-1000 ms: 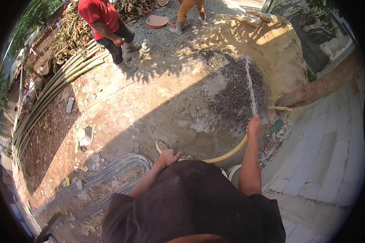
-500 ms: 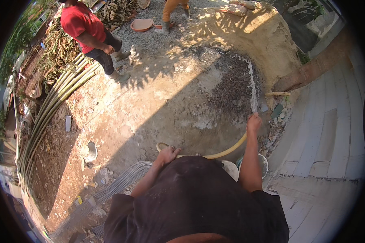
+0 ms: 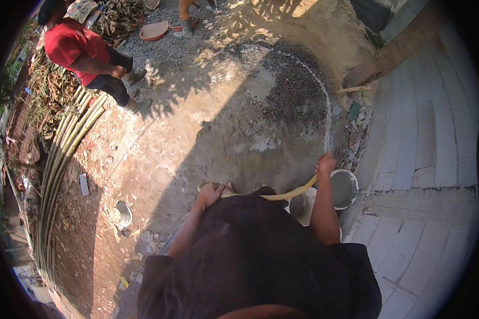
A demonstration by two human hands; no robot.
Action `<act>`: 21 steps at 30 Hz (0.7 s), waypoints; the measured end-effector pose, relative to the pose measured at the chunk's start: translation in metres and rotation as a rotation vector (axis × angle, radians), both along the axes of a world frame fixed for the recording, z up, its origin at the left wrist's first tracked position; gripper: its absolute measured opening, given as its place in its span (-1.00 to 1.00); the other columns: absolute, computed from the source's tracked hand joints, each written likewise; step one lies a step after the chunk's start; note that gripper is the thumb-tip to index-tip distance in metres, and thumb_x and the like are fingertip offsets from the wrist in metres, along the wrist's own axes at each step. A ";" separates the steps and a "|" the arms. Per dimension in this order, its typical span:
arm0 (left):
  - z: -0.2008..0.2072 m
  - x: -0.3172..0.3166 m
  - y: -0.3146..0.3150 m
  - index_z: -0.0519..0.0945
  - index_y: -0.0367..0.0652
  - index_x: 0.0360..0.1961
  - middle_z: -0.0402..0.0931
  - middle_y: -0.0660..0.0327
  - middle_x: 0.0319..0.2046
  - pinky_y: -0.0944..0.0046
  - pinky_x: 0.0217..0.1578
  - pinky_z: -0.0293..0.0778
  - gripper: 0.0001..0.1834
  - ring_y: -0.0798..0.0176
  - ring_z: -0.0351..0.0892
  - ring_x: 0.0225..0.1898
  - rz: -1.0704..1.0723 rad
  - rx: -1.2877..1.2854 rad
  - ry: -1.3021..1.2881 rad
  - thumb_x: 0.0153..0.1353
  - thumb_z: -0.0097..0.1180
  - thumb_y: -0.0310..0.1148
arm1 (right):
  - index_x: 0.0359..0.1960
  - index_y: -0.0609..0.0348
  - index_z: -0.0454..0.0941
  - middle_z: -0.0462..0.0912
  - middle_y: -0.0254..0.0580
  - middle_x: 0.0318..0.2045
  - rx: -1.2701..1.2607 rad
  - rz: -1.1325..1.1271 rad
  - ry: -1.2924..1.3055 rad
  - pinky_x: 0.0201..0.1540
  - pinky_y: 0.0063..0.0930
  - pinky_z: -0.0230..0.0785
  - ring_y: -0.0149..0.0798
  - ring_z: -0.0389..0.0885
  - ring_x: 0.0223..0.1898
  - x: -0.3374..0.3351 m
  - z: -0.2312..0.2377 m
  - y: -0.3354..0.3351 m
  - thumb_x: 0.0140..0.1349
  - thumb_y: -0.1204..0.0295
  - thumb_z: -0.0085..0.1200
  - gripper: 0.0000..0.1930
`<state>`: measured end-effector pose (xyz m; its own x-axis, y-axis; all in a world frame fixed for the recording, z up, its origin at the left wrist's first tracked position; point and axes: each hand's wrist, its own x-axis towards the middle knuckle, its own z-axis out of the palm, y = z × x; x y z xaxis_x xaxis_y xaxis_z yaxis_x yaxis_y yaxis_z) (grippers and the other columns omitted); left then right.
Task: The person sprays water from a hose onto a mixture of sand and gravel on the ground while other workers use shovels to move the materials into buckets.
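A yellow hose (image 3: 290, 195) runs across the front of my body. My right hand (image 3: 325, 164) is closed around it near its outlet, and my left hand (image 3: 213, 193) grips it farther back, to the left. From the outlet a stream of water (image 3: 326, 98) shoots forward and bends left at its far end, over a patch of dark wet gravel (image 3: 295, 98). Just right of my right forearm stands a round bucket (image 3: 344, 190) of greyish liquid. Other containers (image 3: 298, 205) sit between that forearm and my torso, partly hidden.
A person in a red shirt (image 3: 80, 50) stands at far left beside long bamboo poles (image 3: 72, 133). Another person's boots (image 3: 185, 29) show at the top near orange basins (image 3: 154, 32). A sand pile (image 3: 324, 32), a slanting trunk-like post (image 3: 388, 58) and a panelled wall (image 3: 426, 138) border the right.
The water stream now reaches farther and curves left at its far end. The scene has shifted leftward in view, uncovering more of the buckets. Both hands keep hold of the hose.
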<state>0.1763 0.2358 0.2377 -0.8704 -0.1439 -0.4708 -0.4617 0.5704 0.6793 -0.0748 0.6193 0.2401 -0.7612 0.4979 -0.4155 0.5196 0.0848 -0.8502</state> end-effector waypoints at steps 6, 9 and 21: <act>-0.037 0.000 -0.023 0.62 -0.37 -0.41 0.55 -0.24 -0.45 -0.02 -0.20 0.42 -0.38 -0.22 0.57 -0.31 -0.204 0.032 0.176 0.26 -0.16 0.07 | -0.61 0.21 0.37 0.28 -0.31 -0.78 0.045 0.006 -0.182 -0.80 -0.43 0.05 -0.38 0.21 -0.83 0.066 0.004 0.002 0.34 0.08 -0.26 -0.51; 0.005 -0.022 -0.017 0.60 -0.30 -0.32 0.54 -0.20 -0.48 -0.03 -0.25 0.39 -0.51 -0.17 0.55 -0.33 -0.342 -0.002 -0.123 0.28 -0.17 -0.05 | -0.64 0.21 0.37 0.28 -0.30 -0.80 0.146 0.000 -0.109 -0.81 -0.44 0.06 -0.37 0.22 -0.84 0.084 0.011 0.014 0.32 0.11 -0.27 -0.52; 0.008 -0.028 0.012 0.61 -0.40 -0.46 0.54 -0.26 -0.43 -0.04 -0.16 0.39 -0.36 -0.25 0.55 -0.30 -0.372 0.051 -0.013 0.27 -0.19 0.05 | -0.69 0.37 0.50 0.40 -0.07 -0.83 0.333 0.037 0.088 -0.68 -0.22 0.25 -0.13 0.43 -0.80 0.078 0.055 0.037 0.29 0.19 -0.27 -0.47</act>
